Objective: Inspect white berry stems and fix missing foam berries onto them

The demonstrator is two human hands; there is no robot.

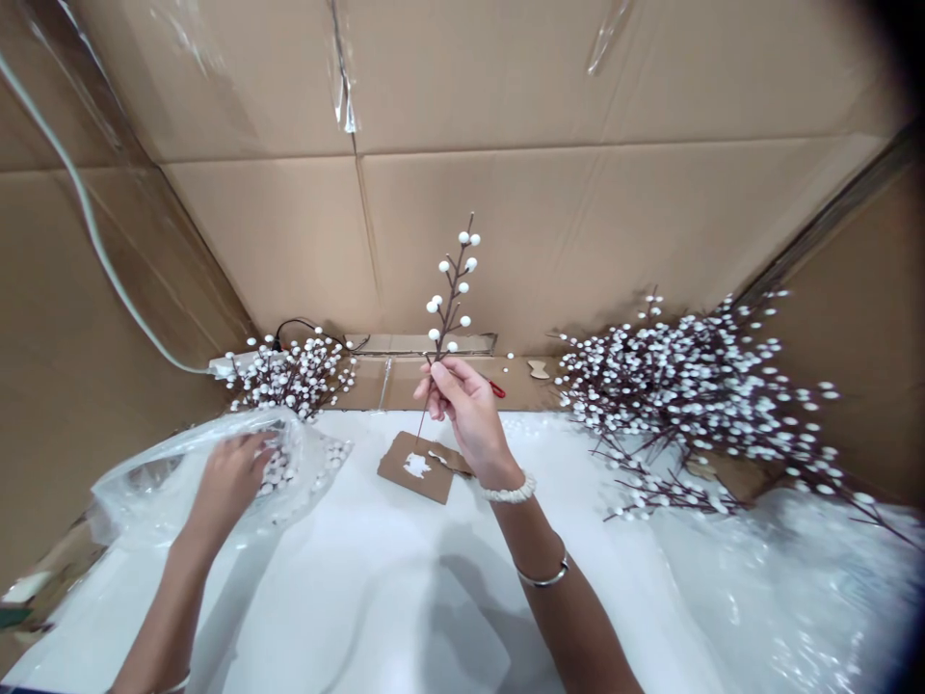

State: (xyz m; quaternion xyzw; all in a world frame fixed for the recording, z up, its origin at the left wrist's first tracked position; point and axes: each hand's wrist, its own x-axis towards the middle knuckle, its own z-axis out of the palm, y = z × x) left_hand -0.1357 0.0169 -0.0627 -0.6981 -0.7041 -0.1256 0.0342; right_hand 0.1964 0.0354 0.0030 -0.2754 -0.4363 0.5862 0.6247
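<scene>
My right hand pinches the lower stem of a brown artificial berry branch and holds it upright in the middle. White round berries sit on several of its twigs; its top tip is bare. Below it, a small cardboard piece carries a patch of white glue-like stuff. On the left, my left hand reaches into the mouth of a clear plastic bag, its fingers bent at loose white berries. Its fingertips are partly hidden, so whether it grips a berry cannot be told.
Heaps of berry branches stand at the right and, smaller, at the left. A white power strip lies beside the left heap. Clear plastic covers the right front. Cardboard walls enclose the white table.
</scene>
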